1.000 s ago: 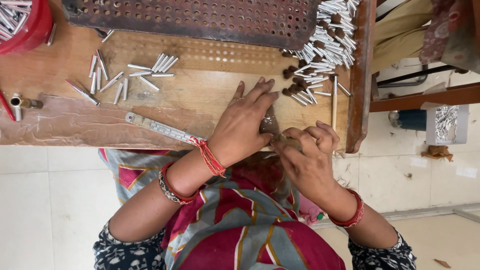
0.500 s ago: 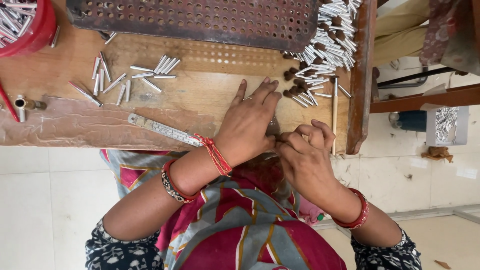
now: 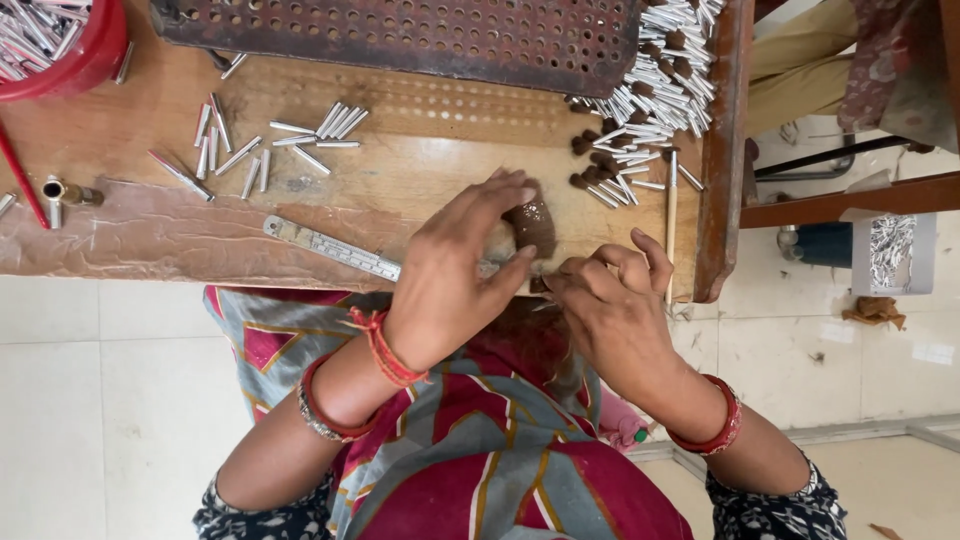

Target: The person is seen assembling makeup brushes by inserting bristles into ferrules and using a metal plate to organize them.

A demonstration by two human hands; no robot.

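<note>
Below, we are looking down at a wooden workbench [image 3: 400, 190] from the head camera. We are pressing our left hand [image 3: 460, 265] over a dark brown lump [image 3: 533, 225] that is lying near the front edge of the bench; the fingers are curving loosely around the lump and touching it, not fully closing, with the thumb lying below it. Just beside it, we are holding our right hand [image 3: 615, 310] with the fingers curling inward and the fingertips pinching together at a small dark piece [image 3: 541, 285] right at the bench edge; what that piece is we cannot tell. A metal ruler [image 3: 330, 247] is lying flat on the bench, its near end passing under the left hand. Short silver tubes [image 3: 265, 145] are lying scattered on the bench well to the left of the hands, and a denser heap of tubes [image 3: 650, 90], some with brown-tipped ends, is lying beyond the right hand. A dark perforated metal plate [image 3: 400, 35] is resting along the far side of the bench, and a red tub [image 3: 85, 55] holding more tubes is sitting at the far left corner. A thin wooden stick [image 3: 671, 225] is lying near the bench's right rim.
</note>
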